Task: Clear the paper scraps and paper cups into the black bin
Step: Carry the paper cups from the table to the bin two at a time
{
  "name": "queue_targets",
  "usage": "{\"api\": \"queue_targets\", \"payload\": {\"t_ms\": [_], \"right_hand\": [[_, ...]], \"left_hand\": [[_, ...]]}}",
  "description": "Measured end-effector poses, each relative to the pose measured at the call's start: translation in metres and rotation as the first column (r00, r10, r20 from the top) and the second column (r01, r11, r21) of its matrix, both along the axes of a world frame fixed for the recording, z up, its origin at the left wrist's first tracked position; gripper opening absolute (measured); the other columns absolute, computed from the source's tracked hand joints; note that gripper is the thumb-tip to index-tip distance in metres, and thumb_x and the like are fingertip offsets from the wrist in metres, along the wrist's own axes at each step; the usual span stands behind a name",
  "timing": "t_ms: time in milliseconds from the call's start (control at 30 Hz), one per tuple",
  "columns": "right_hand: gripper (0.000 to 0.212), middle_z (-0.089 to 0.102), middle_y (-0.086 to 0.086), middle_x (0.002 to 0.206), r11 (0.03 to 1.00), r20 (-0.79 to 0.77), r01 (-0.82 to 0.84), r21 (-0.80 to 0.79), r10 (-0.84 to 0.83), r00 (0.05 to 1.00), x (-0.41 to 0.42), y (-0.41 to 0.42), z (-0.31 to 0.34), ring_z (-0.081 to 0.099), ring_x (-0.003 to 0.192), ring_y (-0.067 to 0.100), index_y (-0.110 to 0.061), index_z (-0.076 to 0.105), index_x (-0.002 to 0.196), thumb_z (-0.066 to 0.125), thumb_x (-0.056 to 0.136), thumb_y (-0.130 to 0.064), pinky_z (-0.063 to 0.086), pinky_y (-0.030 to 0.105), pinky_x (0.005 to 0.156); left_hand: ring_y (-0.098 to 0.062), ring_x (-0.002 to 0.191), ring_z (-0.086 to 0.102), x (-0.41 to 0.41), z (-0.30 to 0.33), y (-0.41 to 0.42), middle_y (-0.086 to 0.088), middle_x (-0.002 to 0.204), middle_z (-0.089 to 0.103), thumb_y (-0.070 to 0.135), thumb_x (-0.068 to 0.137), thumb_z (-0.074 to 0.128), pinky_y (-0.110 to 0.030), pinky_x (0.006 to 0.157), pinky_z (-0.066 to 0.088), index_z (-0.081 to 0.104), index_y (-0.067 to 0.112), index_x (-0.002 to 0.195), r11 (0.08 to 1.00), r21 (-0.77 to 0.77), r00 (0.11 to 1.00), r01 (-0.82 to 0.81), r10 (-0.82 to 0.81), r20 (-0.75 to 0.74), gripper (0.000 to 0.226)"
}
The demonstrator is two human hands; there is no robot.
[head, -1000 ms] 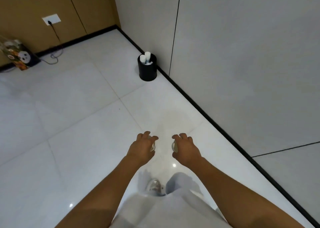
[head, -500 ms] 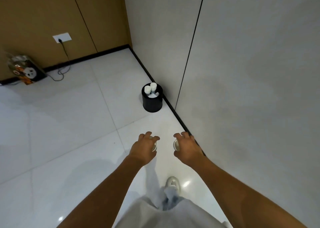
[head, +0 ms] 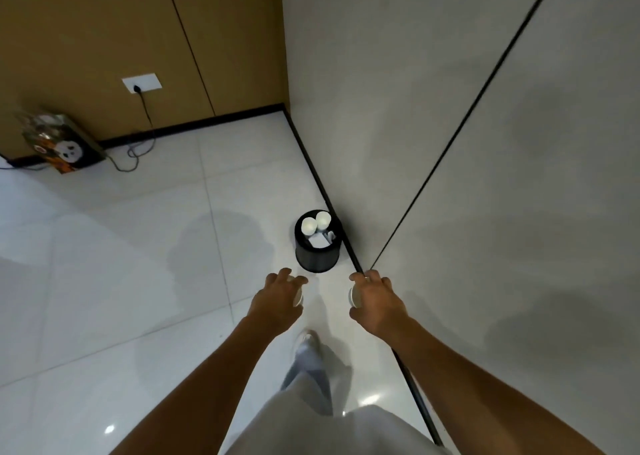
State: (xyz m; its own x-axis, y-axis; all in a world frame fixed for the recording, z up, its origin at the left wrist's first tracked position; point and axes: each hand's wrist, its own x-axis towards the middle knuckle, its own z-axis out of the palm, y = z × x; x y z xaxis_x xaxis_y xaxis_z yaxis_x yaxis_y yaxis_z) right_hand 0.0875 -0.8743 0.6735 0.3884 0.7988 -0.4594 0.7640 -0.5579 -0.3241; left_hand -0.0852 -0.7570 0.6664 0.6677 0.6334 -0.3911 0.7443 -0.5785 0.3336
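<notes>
The black bin (head: 317, 260) stands on the white floor against the grey wall, a short way ahead of both hands. Two white paper cups (head: 309, 225) and paper scraps (head: 319, 241) lie inside it. My left hand (head: 277, 300) grips a white paper cup (head: 298, 297) from above, only the cup's rim showing past the fingers. My right hand (head: 375, 298) grips another white paper cup (head: 354, 296) the same way. Both hands hang at about the same height, just short of the bin.
A grey wall with a black skirting (head: 337, 222) runs close on the right. At the far left a printed bag (head: 60, 144) leans on the brown wall, beside a cable (head: 133, 158) from a socket (head: 141, 83). My shoe (head: 306, 342) is below the hands.
I have walked toward the bin; it now sits much closer, just ahead of my hands. Both hands keep the same grip on their cups.
</notes>
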Motion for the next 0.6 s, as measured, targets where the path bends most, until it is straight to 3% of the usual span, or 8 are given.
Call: {"api": "queue_targets", "payload": {"t_ms": [300,600], "right_hand": [[0.061,0.035,0.006,0.140,0.999,-0.013,-0.011,-0.053,0.010,1.000,0.096,0.142,-0.004,0.039,0.122,0.028,-0.020,0.036,0.141,0.063,0.087,-0.021,0.049,0.036,0.091],[0.066,0.033,0.009,0.144,0.990,-0.032,-0.123,-0.075,0.121,0.992,0.187,0.258,-0.068,0.038,0.125,0.030,-0.021,0.033,0.145,0.065,0.088,-0.023,0.045,0.036,0.091]], "left_hand": [[-0.024,0.130,0.033,0.097,-0.002,0.140,-0.001,0.144,0.033,0.024,0.089,0.058,-0.038,0.092,0.048,0.042,0.030,0.138,1.000,0.002,0.999,-0.025,0.025,-0.026,0.052],[-0.025,0.130,0.033,0.186,-0.074,0.212,-0.002,0.145,0.032,0.025,0.089,0.059,-0.038,0.092,0.047,0.039,0.029,0.140,0.976,-0.064,0.977,-0.210,0.208,-0.037,0.054]]}}
